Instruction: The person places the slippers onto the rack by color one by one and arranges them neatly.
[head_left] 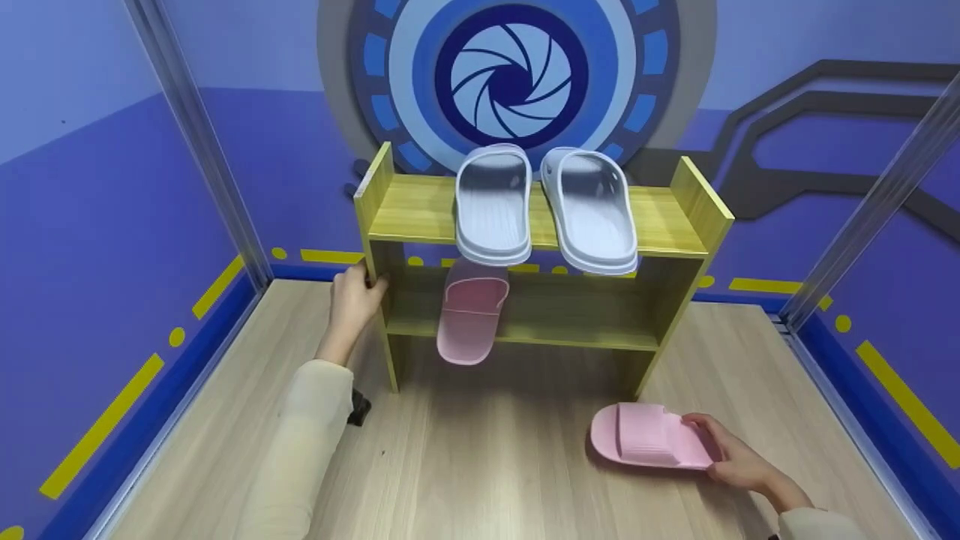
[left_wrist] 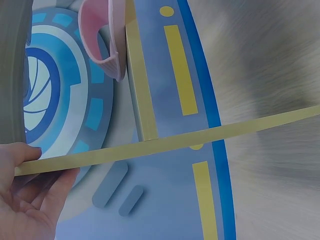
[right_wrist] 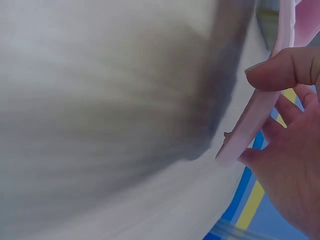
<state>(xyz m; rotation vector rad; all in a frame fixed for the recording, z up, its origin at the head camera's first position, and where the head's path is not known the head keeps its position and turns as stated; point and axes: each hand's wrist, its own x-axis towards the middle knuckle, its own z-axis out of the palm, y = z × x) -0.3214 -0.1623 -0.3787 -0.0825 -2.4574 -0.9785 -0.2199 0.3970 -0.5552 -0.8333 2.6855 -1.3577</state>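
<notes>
My left hand (head_left: 355, 298) grips the left side panel of a small wooden shoe rack (head_left: 517, 341), with the thumb on one face and fingers on the other in the left wrist view. At the front right, my right hand (head_left: 742, 461) holds a pink slipper (head_left: 645, 435) by its heel end, toe pointing left. In the right wrist view the thumb presses one side of the sole (right_wrist: 250, 120), fingers behind. Another pink slipper (head_left: 469, 334) stands on the rack's middle shelf, left of centre, its heel jutting past the edge.
Two pale grey-blue clogs (head_left: 493, 217) sit side by side on the top shelf, heels over its front edge. A small black object (head_left: 359, 409) lies on the table (head_left: 465, 465) by the left sleeve. Blue printed walls (head_left: 97, 247) enclose the back and sides.
</notes>
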